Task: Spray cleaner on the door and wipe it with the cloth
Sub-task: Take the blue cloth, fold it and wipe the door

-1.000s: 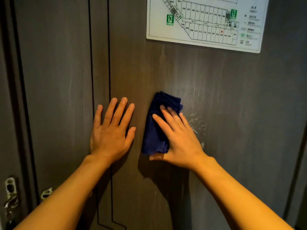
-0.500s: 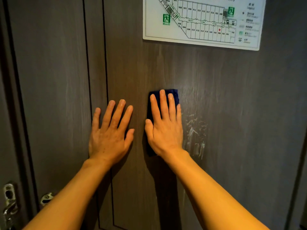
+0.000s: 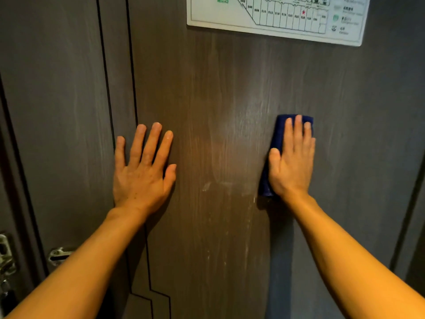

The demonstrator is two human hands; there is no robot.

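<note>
A dark brown wood-grain door [image 3: 220, 93] fills the view. My right hand [image 3: 292, 162] lies flat on a folded dark blue cloth [image 3: 276, 132] and presses it against the door right of centre. Most of the cloth is hidden under the palm and fingers. My left hand [image 3: 142, 171] rests flat on the door left of centre, fingers spread, holding nothing. Pale wet streaks and smears [image 3: 230, 187] show on the door between the two hands. No spray bottle is in view.
A white evacuation floor-plan sign [image 3: 276, 14] is fixed to the door above the hands. Thin black inlay lines [image 3: 131, 65] run down the door's left part. Metal latch hardware [image 3: 59, 255] and a strike plate [image 3: 5, 254] sit at the lower left edge.
My right hand has slid the cloth to the right across the door, away from my left hand. The blotchy wet marks there are smeared into faint streaks. My left hand stays in place.
</note>
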